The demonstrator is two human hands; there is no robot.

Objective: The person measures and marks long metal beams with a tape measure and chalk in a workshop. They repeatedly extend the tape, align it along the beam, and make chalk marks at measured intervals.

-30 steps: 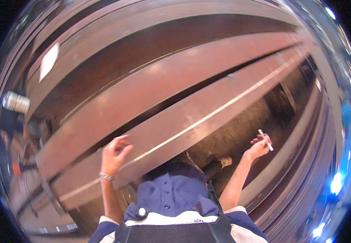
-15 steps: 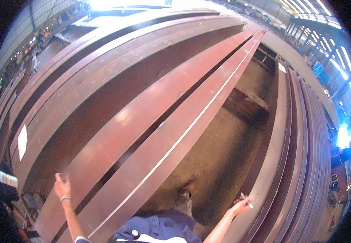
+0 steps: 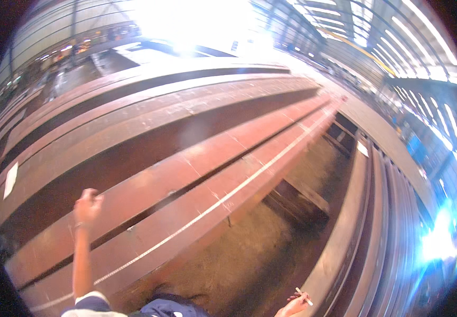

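Observation:
My left hand (image 3: pixel 87 206) is raised over the left edge of a long reddish steel beam (image 3: pixel 149 187), fingers curled in; whether anything is inside them I cannot make out. At the lower edge my right hand (image 3: pixel 291 306), partly cut off, pinches a thin white stick (image 3: pixel 303 297) beside a steel beam (image 3: pixel 326 264) on the right. A white measuring tape (image 3: pixel 186 228) lies stretched lengthwise along the nearer reddish beam (image 3: pixel 149 264). White cross lines and scribbled marks (image 3: pixel 227 205) show on these two beams, with a dark gap between them.
More steel beams (image 3: pixel 59 164) lie at the left, one bearing a white paper label (image 3: pixel 11 179). Stacked beams (image 3: pixel 381 238) run along the right. Between them lies brown floor (image 3: pixel 249 248) with a cross support (image 3: pixel 297 203). Bright welding light (image 3: pixel 439 243) glares at the right.
My view has tilted up, so the beams sit lower in the picture. My left hand is farther forward over the beam; my right hand, still with the white stick, has dropped toward the lower edge.

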